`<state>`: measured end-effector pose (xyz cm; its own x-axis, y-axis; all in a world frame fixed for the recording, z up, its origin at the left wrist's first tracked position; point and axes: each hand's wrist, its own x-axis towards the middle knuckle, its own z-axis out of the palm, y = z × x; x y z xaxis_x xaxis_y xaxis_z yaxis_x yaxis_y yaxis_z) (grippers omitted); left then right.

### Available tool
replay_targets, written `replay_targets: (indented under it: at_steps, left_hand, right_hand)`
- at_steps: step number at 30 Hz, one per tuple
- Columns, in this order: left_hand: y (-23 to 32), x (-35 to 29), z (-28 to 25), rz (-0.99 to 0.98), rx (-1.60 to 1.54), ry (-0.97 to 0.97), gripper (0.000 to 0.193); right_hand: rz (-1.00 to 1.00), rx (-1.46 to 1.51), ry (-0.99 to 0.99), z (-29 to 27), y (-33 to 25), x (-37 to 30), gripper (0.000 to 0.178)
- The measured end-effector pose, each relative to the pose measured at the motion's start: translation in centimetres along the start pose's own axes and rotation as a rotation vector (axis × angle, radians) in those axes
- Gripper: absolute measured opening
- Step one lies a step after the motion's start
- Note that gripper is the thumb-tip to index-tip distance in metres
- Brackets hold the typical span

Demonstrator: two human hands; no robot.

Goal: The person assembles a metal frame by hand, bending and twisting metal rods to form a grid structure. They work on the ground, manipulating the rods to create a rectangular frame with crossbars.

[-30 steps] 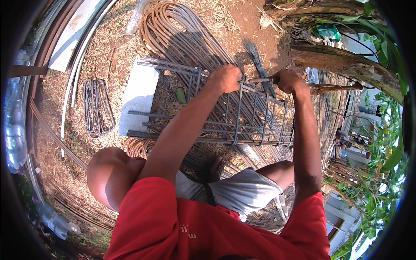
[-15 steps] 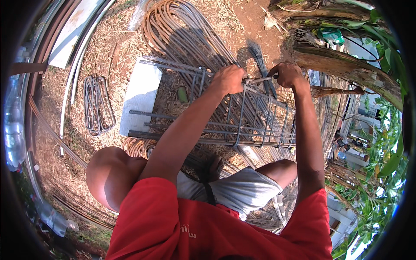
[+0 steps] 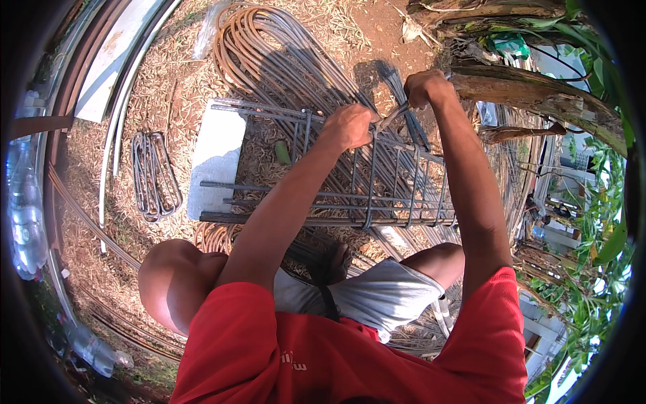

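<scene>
A rebar cage (image 3: pixel 323 196), made of long steel bars with square stirrups (image 3: pixel 372 176) around them, lies in front of me. My left hand (image 3: pixel 348 126) is closed at the cage's upper long bars, beside the top corner of a stirrup; its grip is partly hidden, and I cannot make out what is in it. Closed around the handle end of a pair of pincers (image 3: pixel 391 118) is my right hand (image 3: pixel 428 89). The pincers slant down to the left, their jaws at that stirrup corner, close to my left fingers. A bundle of thin tie wire (image 3: pixel 397 87) lies just beyond.
Bent rusty rebar (image 3: pixel 269 50) lies in a bundle beneath and beyond the cage. A white board (image 3: pixel 219 151) is under the cage's left end. Loose stirrups (image 3: pixel 155 176) are stacked farther left. A thick plant trunk (image 3: pixel 531 94) juts in at the right, near my right hand.
My right hand has swung up and to the left, so the pincers tilt more steeply. My left hand stays at the same stirrup corner. The whole view has shifted slightly.
</scene>
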<state>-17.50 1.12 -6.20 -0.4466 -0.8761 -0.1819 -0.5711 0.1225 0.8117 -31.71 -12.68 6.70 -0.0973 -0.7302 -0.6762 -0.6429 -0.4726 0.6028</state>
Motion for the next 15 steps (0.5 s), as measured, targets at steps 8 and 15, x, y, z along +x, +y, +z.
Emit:
replay_targets:
  at_steps: [8, 15]
  left_hand:
    - [0.0, 0.8, 0.5, -0.023, 0.010, -0.119, 0.051]
    - [0.1, 0.1, 1.4, 0.033, 0.107, -0.094, 0.055]
  right_hand:
    - [-0.050, 0.520, -0.393, 4.2, 3.8, -1.3, 0.019]
    - [-0.112, 0.731, -0.342, 8.6, 2.8, -6.4, 0.027]
